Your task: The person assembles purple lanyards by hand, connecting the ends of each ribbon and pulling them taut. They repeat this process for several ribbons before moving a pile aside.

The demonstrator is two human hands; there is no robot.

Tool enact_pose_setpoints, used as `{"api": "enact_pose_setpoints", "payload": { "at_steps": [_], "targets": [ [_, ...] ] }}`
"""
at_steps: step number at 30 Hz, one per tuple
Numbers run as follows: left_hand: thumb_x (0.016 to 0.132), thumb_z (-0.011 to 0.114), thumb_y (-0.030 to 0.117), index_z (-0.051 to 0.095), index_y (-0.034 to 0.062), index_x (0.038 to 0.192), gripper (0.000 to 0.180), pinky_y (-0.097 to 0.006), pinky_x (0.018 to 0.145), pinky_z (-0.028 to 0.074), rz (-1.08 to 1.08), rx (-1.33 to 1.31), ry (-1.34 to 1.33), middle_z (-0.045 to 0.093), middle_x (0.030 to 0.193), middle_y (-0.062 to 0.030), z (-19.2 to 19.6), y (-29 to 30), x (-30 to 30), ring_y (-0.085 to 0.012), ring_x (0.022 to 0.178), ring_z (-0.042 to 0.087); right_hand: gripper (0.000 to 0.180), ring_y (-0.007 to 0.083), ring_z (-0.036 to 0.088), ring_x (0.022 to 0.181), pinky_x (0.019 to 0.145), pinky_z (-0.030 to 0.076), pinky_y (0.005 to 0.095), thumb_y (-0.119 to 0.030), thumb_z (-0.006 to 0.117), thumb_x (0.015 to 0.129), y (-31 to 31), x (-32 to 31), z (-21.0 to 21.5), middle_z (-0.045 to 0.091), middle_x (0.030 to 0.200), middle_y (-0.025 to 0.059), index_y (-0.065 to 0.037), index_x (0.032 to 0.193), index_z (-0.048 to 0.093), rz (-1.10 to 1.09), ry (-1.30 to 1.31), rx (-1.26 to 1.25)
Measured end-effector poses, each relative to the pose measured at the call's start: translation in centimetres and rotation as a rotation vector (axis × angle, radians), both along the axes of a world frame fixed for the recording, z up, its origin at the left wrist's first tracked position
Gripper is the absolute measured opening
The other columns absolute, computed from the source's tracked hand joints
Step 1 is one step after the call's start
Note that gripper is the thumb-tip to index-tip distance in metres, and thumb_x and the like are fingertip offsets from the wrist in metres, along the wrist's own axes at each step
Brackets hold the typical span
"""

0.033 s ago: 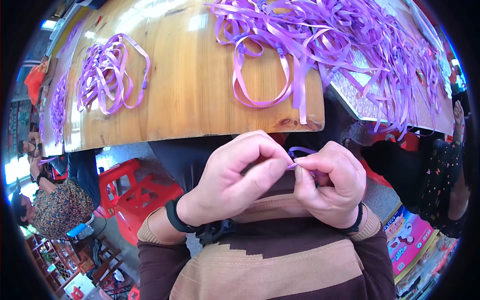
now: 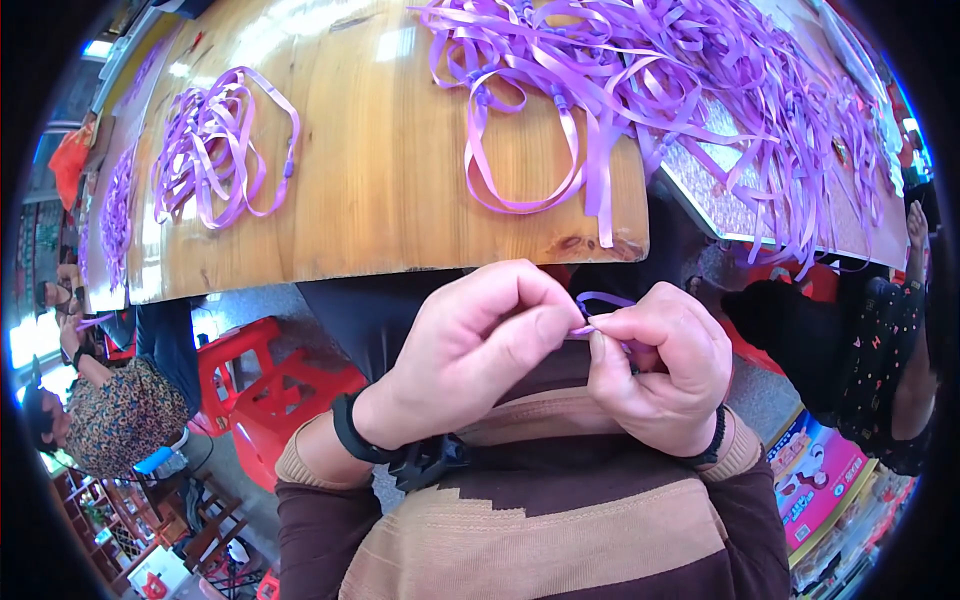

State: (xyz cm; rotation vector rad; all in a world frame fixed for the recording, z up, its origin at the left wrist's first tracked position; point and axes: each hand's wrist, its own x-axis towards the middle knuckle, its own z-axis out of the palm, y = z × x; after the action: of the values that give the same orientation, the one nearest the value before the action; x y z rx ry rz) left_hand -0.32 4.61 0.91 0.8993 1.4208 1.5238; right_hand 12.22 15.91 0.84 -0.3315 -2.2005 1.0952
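Just below the table's near edge, my two hands meet in front of my body. A purple ribbon lanyard (image 2: 605,297) runs between them, most of it hidden by my fingers. My left hand (image 2: 475,350) is closed, pinching one bit of the ribbon between thumb and forefinger. With its thumb and forefinger, my right hand (image 2: 665,360) grips the ribbon right beside that spot. A small loop of it shows behind the fingertips. Whatever detail lies between the fingertips is too small to make out.
A big heap of purple lanyards (image 2: 700,70) covers the table's right side and hangs over its edge. A smaller bunch (image 2: 215,150) lies on the left of the wooden table (image 2: 360,190). Red stools (image 2: 290,400) stand below left. Other people sit at both sides.
My left thumb has moved up a little, narrowing the gap to the forefinger. My right hand stays in place on the ribbon.
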Motion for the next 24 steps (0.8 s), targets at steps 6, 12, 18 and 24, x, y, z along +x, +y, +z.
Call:
{"api": "enact_pose_setpoints", "payload": {
  "at_steps": [6,12,18,24],
  "targets": [
    [0.086,0.054,0.012,0.057,-0.0007,0.085,0.013,-0.016,0.051,0.035,-0.078,-0.170,-0.475,0.053,0.077,-0.0012,0.10,-0.04,0.07,-0.0024,0.058,0.043,0.020,0.0092,0.038,0.043,0.040,0.029,0.0224,0.008,0.062,0.062,-0.03,0.19,-0.10,0.045,0.055,0.0011,-0.004,0.077,0.057,-0.006,0.014,0.014],
    [0.080,0.060,0.004,0.059,-0.0010,0.083,0.006,-0.017,0.055,0.038,-0.043,-0.095,-0.280,0.054,0.077,-0.0011,-0.58,-0.25,0.32,-0.0045,0.063,0.048,0.020,0.0097,0.039,0.043,0.039,0.029,0.0218,0.008,0.062,0.062,-0.20,0.27,-0.33,0.045,0.054,0.0010,-0.004,0.077,0.058,-0.007,0.022,0.014],
    [0.068,0.061,-0.003,0.057,0.0004,0.073,0.007,-0.022,0.054,0.039,0.012,0.014,0.366,0.055,0.070,-0.0053,-0.46,-0.11,0.19,-0.0119,0.062,0.051,0.020,0.0103,0.041,0.043,0.039,0.030,0.0223,0.008,0.064,0.062,-0.50,0.24,-0.73,0.046,0.055,0.0015,-0.003,0.078,0.059,0.024,0.054,0.015],
    [0.063,0.059,-0.004,0.055,0.0020,0.070,0.010,-0.025,0.053,0.039,0.094,0.098,0.514,0.054,0.066,-0.0064,-0.45,-0.46,0.01,-0.0161,0.060,0.051,0.019,0.0121,0.045,0.043,0.040,0.032,0.0238,0.004,0.068,0.064,-0.73,0.14,-0.67,0.053,0.058,0.0031,-0.003,0.079,0.059,0.046,0.024,0.017]
  ]
}}
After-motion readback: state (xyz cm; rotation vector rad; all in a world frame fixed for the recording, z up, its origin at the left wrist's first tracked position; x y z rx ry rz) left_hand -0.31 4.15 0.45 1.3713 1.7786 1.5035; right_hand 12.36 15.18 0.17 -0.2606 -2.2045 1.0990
